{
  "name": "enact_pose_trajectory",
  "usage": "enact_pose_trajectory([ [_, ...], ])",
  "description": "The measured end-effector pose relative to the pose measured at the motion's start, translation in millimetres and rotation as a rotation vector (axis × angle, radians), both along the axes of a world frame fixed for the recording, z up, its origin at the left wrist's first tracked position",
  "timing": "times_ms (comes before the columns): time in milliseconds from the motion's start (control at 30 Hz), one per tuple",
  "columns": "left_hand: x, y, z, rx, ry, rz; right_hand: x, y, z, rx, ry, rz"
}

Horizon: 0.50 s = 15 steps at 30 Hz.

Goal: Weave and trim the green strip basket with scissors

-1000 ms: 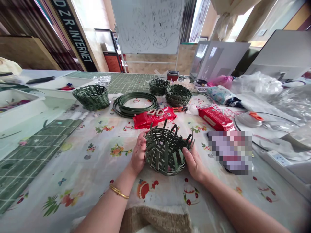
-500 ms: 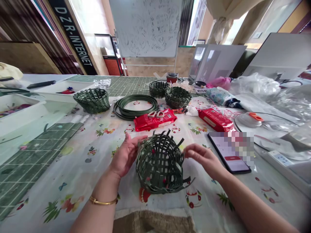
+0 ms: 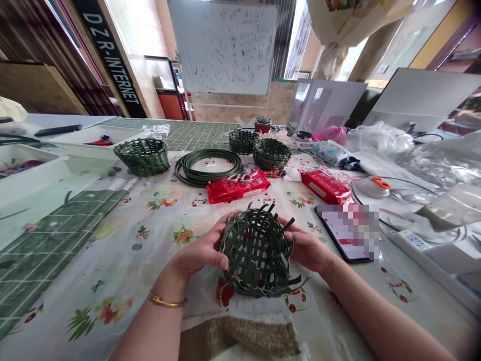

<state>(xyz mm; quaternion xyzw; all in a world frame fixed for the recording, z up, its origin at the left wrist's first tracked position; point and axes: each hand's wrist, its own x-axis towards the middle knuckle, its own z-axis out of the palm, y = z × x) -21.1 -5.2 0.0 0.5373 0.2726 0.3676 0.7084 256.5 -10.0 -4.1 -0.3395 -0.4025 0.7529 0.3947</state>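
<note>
Head view: I see the dark green woven basket (image 3: 257, 253) at lower centre of the frame, its mouth tilted toward me. The left hand (image 3: 201, 250) holds its left wall, thumb and fingers spread around it; the right hand (image 3: 310, 250) holds the right wall, fingers curled in narrowly. I judge that light, even pressure from both sides suits this grip; clear the loose strip ends (image 3: 296, 283) to avoid bending them. Surface: fruit-print tablecloth (image 3: 150, 271); scissors (image 3: 245, 178) on a red packet (image 3: 221, 193), centre. Room: whiteboard (image 3: 225, 50), upper centre.
</note>
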Motion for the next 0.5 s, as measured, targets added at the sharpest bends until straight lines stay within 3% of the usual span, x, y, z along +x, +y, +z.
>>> enact_pose_trajectory([
  [200, 1.7, -0.7, 4.2, 0.076, 0.004, 0.117, -3.3, -0.9, 2.4, 0.014, -0.027, 0.022],
  [367, 14.9, 6.1, 1.3, -0.032, -0.048, 0.288, -5.2, -2.6, 5.3, 0.13, -0.103, -0.059],
  [500, 18.3, 7.8, 1.8, -0.171, -0.041, 0.225, -6.1, -4.0, 7.2, 0.178, -0.181, -0.066],
])
